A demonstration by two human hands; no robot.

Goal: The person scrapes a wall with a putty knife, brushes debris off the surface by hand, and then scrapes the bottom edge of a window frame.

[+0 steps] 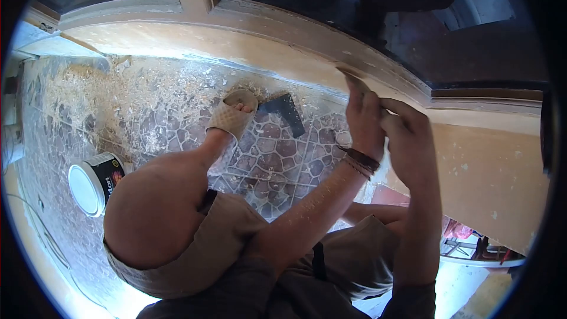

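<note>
My left hand (366,119), with dark bracelets at its wrist, reaches up to the painted wooden window frame (283,32). Its fingers are closed round a thin, flat brownish piece (352,77), whose far edge lies against the wood below the dark glass. Close beside it on the right, my right hand (410,136) is closed with bent fingers, its fingertips close to the left hand. Whatever the right hand may hold is hidden.
A white-lidded paint bucket (87,189) lies at the left. Wood shavings (88,88) cover the stone-patterned floor (269,147). A dark flat piece (287,112) lies by my slippered foot (233,115). Cables run along the left edge, and a tray with tools (484,254) stands lower right.
</note>
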